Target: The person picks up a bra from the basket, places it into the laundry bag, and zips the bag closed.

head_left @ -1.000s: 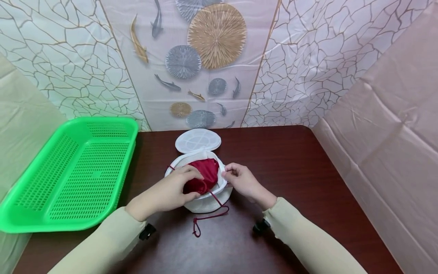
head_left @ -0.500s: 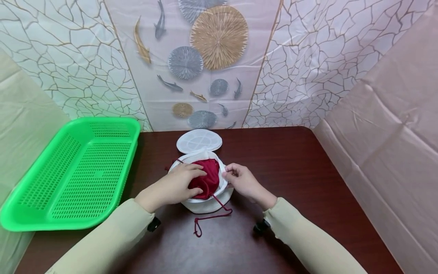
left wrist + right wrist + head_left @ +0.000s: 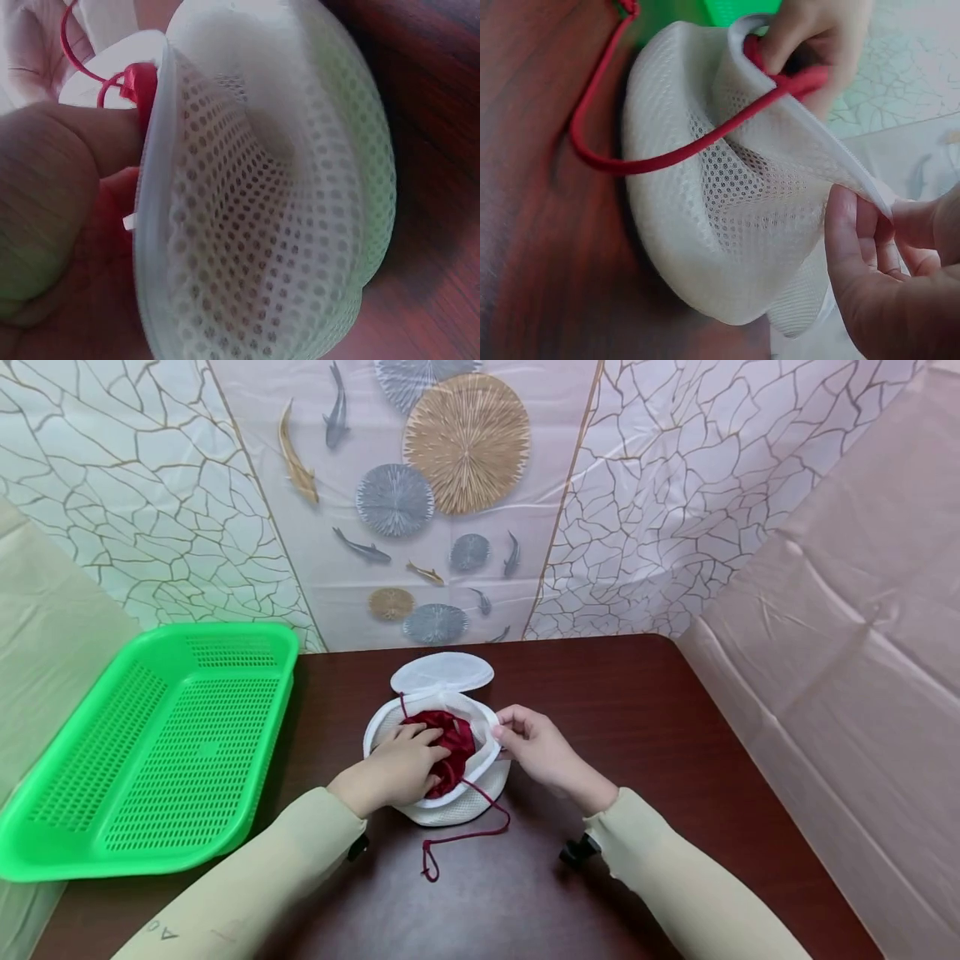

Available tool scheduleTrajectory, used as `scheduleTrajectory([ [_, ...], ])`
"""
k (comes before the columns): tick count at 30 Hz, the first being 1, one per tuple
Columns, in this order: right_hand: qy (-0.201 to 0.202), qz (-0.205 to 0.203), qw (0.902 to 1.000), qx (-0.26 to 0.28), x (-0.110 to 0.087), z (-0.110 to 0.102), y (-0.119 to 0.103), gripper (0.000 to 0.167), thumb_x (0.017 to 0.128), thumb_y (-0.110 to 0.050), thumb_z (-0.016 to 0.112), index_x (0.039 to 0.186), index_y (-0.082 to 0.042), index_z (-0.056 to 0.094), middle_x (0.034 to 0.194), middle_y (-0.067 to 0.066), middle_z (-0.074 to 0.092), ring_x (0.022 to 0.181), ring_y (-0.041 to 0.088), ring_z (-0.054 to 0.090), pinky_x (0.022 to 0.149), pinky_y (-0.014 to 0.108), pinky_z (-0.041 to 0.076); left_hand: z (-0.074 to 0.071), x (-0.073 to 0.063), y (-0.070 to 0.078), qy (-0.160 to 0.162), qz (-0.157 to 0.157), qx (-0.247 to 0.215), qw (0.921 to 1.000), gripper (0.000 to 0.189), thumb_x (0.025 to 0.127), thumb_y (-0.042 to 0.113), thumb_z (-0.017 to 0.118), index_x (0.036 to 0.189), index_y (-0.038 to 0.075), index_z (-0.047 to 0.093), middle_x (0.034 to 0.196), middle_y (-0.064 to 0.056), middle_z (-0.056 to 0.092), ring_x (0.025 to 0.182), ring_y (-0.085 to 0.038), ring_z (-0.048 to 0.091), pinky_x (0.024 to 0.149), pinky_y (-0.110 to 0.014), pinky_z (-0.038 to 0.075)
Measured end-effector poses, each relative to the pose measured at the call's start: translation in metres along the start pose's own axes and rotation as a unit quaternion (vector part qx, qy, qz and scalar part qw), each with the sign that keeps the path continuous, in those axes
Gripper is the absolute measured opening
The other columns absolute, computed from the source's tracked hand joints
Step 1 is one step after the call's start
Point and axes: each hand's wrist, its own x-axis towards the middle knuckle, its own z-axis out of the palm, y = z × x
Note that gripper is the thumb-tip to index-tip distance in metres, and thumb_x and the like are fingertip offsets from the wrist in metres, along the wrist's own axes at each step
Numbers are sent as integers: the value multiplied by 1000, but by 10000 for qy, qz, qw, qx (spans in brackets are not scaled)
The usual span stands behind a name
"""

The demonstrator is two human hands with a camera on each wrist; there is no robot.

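A white mesh laundry bag (image 3: 468, 806) stands on the table with its round lid (image 3: 442, 672) folded back behind it. Dark red fabric (image 3: 459, 739) lies inside its mouth. My left hand (image 3: 397, 768) reaches over the near left rim and presses on the fabric with spread fingers; in the left wrist view the rim partly hides that hand. At the right side, my right hand (image 3: 536, 746) pinches the rim between thumb and fingers, and the right wrist view shows the mesh (image 3: 780, 195) creased beside the fingertips. A dark red cord (image 3: 468, 837) hangs over the front rim onto the table.
A green plastic basket (image 3: 258, 793) with a slotted bottom stands on the left. The dark wooden table (image 3: 637, 710) reaches back to a patterned cloth backdrop (image 3: 637, 543), with plain cloth hanging on both sides.
My left hand has moved slightly right and further into the bag, and the red fabric sits lower. The cord end at the back left has shifted up. My right hand keeps its pinch on the rim.
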Motion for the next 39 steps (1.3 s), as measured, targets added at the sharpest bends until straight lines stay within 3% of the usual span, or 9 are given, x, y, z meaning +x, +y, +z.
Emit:
scheduleTrajectory([
  [3,43,-15,10000,15,0,-3,-2,12,97,-2,55,107,4,59,96,16,62,85,21,65,76,42,55,1,1,-1,223,-125,13,9997,40,90,30,66,127,14,64,141,-13,48,132,-35,38,106,-53,26],
  [8,236,228,9994,-69,2,-6,3,14,97,-4,56,108,3,60,96,13,63,84,18,64,76,44,55,0,-3,-6,776,5,-385,9962,39,88,27,70,124,13,65,134,-12,53,127,-33,41,104,-54,27],
  [16,234,228,9995,-51,1,-9,5,15,97,-4,55,110,4,59,97,14,63,85,18,63,74,37,56,-18,-5,-27,1652,183,-1076,9802,31,87,20,71,117,10,67,122,-8,61,118,-30,49,95,-53,31],
  [20,213,230,9995,-59,-1,-10,2,16,97,-4,55,110,5,59,97,15,63,85,19,63,76,42,55,-28,-5,-41,1707,-52,-1265,9772,32,87,15,70,118,8,66,121,-10,60,115,-32,49,94,-52,33],
  [25,193,267,9994,-100,1,-10,8,15,97,-5,56,109,4,60,98,15,63,85,19,63,79,49,53,-27,-5,-51,1632,-313,-1406,9760,36,86,10,70,121,6,63,124,-13,57,116,-36,47,96,-54,34],
  [34,205,358,9991,-42,2,-8,10,18,97,-6,57,110,6,59,98,16,63,85,18,63,80,49,53,-18,-3,-64,1750,-702,-1284,9736,9,86,12,70,94,11,67,120,-13,56,107,-35,49,94,-50,39],
  [39,180,452,9988,-16,3,-8,9,19,98,-6,56,112,6,58,99,15,63,86,17,63,78,44,54,-16,-2,-65,1620,-762,-1492,9725,6,88,11,67,94,10,65,126,-13,59,107,-31,54,93,-44,45],
])
